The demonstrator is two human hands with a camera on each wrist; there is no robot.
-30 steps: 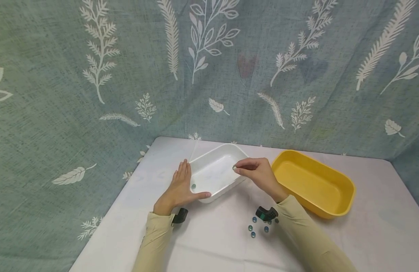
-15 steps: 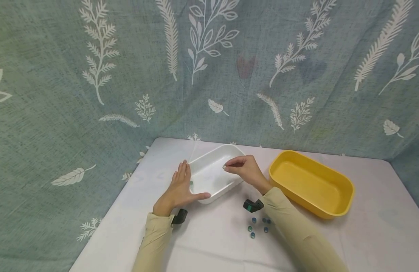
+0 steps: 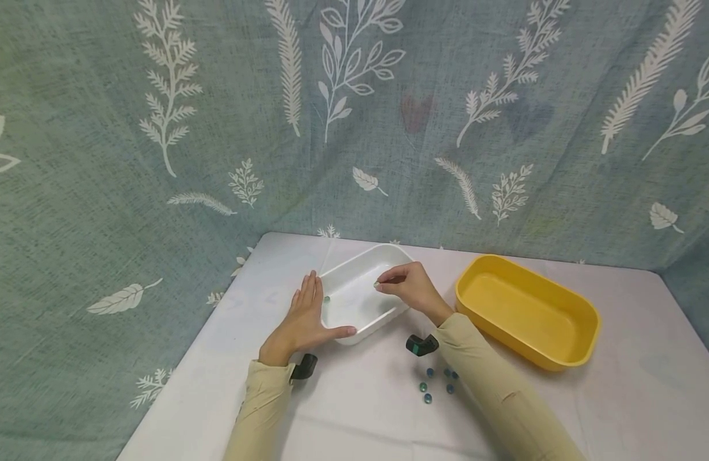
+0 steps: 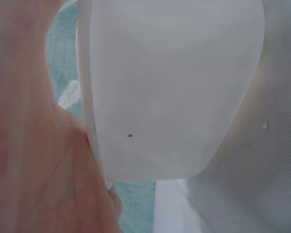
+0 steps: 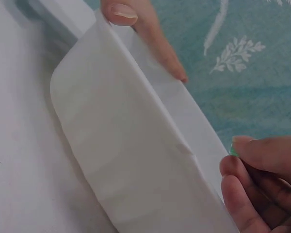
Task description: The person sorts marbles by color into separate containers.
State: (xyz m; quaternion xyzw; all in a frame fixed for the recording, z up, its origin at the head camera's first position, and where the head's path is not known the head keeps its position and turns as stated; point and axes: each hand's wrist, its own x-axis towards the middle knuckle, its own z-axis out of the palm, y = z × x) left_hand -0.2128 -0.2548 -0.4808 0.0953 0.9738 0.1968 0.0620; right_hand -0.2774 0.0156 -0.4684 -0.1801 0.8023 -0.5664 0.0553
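In the head view my left hand [image 3: 299,326] rests on the left end of a white plastic tub [image 3: 360,307], thumb stretched along the near rim and fingers straight. The left wrist view has the palm against the tub wall [image 4: 174,97]. My right hand [image 3: 412,289] pinches a small greenish glass marble [image 3: 377,284] over the tub's inside. In the right wrist view, that green marble [image 5: 234,151] shows only partly between thumb and fingertip. One more marble [image 3: 327,299] lies inside the tub close to my left fingers.
A yellow tub [image 3: 524,307] stands to the right of my right forearm, with nothing visible inside. Several blue and green marbles [image 3: 427,398] lie on the white-covered table [image 3: 354,403], partly beside the right sleeve [image 3: 498,384]. A leaf-patterned cloth [image 3: 354,128] hangs behind.
My right hand has moved left, further over the white tub, still pinching the marble. The marble inside the tub has rolled slightly away from the near end. My left hand stays in place.
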